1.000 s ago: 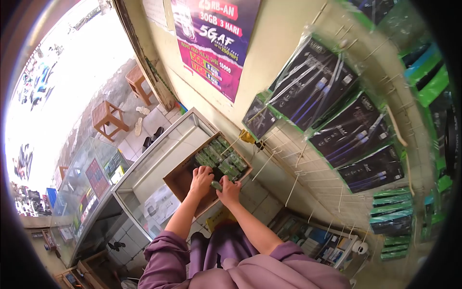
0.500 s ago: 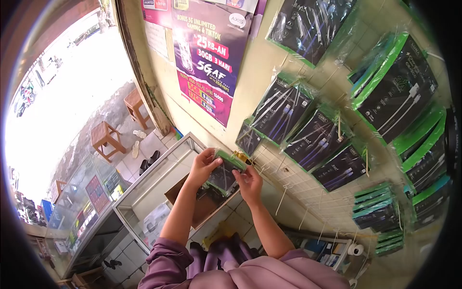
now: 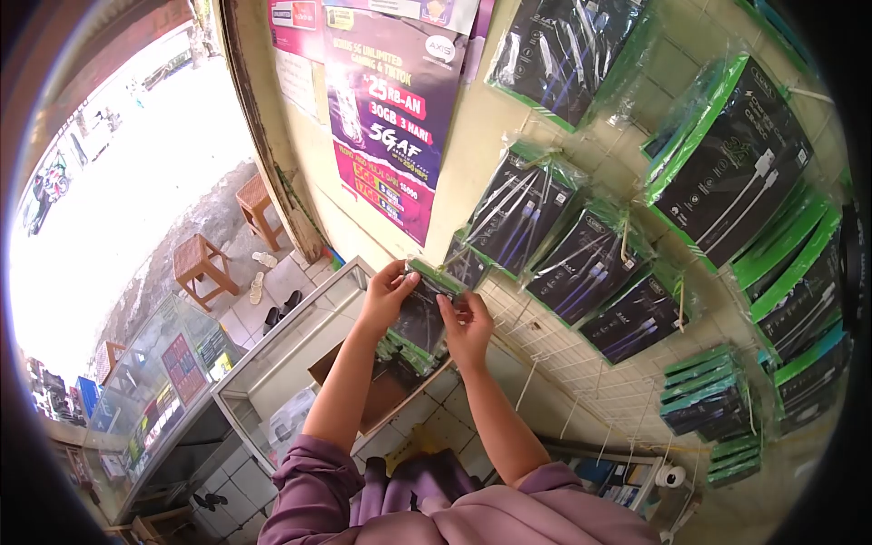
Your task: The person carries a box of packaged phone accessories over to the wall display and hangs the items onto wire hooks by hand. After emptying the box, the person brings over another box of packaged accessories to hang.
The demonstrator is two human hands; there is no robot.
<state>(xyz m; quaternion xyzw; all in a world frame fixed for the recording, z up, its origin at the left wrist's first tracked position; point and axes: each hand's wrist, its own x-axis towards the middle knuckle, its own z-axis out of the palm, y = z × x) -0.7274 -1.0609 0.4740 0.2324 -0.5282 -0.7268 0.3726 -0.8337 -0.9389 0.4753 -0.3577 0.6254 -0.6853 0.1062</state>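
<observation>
Between my two hands is a black-and-green cable packet (image 3: 420, 318) in clear plastic. My left hand (image 3: 389, 295) grips its left edge, thumb on the front. On the opposite edge, my right hand (image 3: 468, 329) pinches the packet with thumb and fingers. Beneath it, an open cardboard box (image 3: 338, 368) holds more green-edged packets (image 3: 400, 352), partly covered by my hands and the held one. Similar cable packets (image 3: 586, 272) hang on the wall rack to the right, close beyond my right hand.
The box rests on a glass display case (image 3: 272, 350). Bare hooks stick out from the white wire grid (image 3: 563, 381). A purple poster (image 3: 386, 127) is on the wall. Brown stools (image 3: 202, 265) and sandals stand by the doorway at left; a second glass case (image 3: 163, 381) is lower left.
The held packet has tilted and its dark front faces me more. More green-edged packets show below it. The view has shifted slightly; both hands keep their hold.
</observation>
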